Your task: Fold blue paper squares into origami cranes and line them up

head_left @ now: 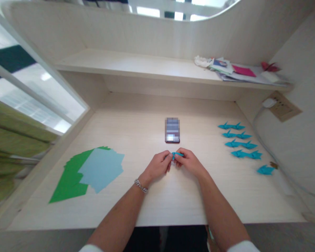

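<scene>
Both hands meet over the middle of the desk [157, 203], pinching a small folded piece of teal paper [176, 154] between them. My left hand [159, 166], with a metal bracelet at the wrist, has its fingers closed on the paper's left end. My right hand [189, 162] is closed on its right end. Most of the paper is hidden by the fingers. A phone [172, 130] lies flat just beyond the hands.
Several finished teal origami figures [238, 140] lie in a column at the right. Green and light blue paper sheets [91, 171] are spread at the left. The shelf above holds papers [236, 71]. A wall socket [280, 106] with a cable sits at the right.
</scene>
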`<state>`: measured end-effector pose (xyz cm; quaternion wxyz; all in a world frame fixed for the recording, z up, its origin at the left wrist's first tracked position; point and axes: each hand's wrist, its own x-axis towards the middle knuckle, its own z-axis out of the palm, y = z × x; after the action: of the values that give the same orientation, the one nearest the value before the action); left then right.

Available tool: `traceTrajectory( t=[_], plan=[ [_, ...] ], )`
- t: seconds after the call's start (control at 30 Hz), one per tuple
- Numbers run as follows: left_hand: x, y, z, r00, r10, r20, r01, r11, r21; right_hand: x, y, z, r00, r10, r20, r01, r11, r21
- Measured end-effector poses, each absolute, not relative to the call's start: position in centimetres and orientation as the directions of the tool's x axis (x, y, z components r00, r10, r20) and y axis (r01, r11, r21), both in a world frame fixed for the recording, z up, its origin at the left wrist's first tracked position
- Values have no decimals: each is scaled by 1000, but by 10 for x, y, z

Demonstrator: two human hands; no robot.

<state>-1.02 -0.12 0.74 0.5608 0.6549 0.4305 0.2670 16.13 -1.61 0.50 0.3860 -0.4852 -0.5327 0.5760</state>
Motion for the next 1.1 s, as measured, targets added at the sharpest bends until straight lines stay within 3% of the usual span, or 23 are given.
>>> traceTrajectory(
  t=[0.23, 0.33, 0.47, 0.63, 1.1],
  plan=[
    [-9, 0, 6, 522, 836, -168, 147, 106, 983, 160, -16, 5, -286, 926, -248, -35, -269, -963],
    [-9, 0, 10, 555, 806, -205, 27, 229, 973, 159, -17, 8, -308, 914, -264, -153, -321, -935],
    [-9, -1, 15, 607, 767, -207, -224, 415, 882, 155, -18, 12, -332, 907, -260, -416, -389, -822],
    [-6, -4, 17, 610, 781, -134, -442, 476, 760, 149, -20, 14, -373, 901, -221, -601, -416, -682],
    [-5, -5, 8, 646, 758, -82, -537, 529, 657, 145, -23, 11, -392, 914, -106, -712, -375, -594]
  ],
)
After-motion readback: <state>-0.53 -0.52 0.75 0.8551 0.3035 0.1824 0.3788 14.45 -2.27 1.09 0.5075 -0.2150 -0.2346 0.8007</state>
